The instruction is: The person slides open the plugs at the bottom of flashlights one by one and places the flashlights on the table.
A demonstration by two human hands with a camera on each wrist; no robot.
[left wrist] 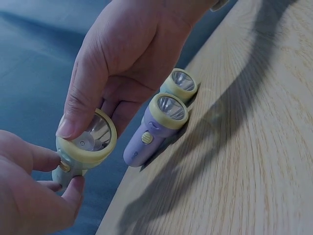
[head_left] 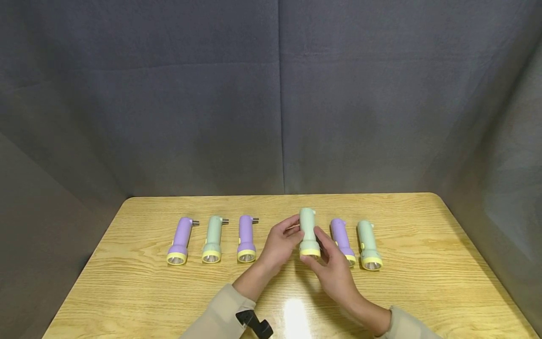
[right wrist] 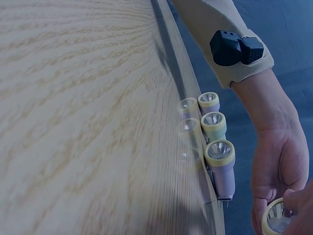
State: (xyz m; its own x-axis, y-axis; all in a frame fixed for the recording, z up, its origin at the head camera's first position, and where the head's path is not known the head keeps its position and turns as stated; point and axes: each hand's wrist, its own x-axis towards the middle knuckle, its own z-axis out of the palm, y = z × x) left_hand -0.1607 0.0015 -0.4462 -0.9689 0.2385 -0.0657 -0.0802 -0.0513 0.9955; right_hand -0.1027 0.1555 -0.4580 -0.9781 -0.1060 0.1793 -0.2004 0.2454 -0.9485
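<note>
A pale green flashlight (head_left: 307, 230) with a yellow rim is held up over the middle of the table, lens toward me. My left hand (head_left: 277, 247) grips its body from the left. In the left wrist view, fingers of that left hand (left wrist: 29, 188) lie at the yellow switch. My right hand (head_left: 338, 275) holds the flashlight's head from the right, its thumb over the rim and part of the lens. Just behind the right hand lies a purple flashlight (head_left: 340, 233), partly covered by it. Another green flashlight (head_left: 367, 238) lies farther right.
On the left, a purple flashlight (head_left: 183, 233), a green flashlight (head_left: 213, 233) and another purple flashlight (head_left: 245, 230) lie in a row, metal plug prongs sticking out to the right. The wooden table (head_left: 139, 292) is bordered by dark grey curtains (head_left: 203, 117) behind and at both sides.
</note>
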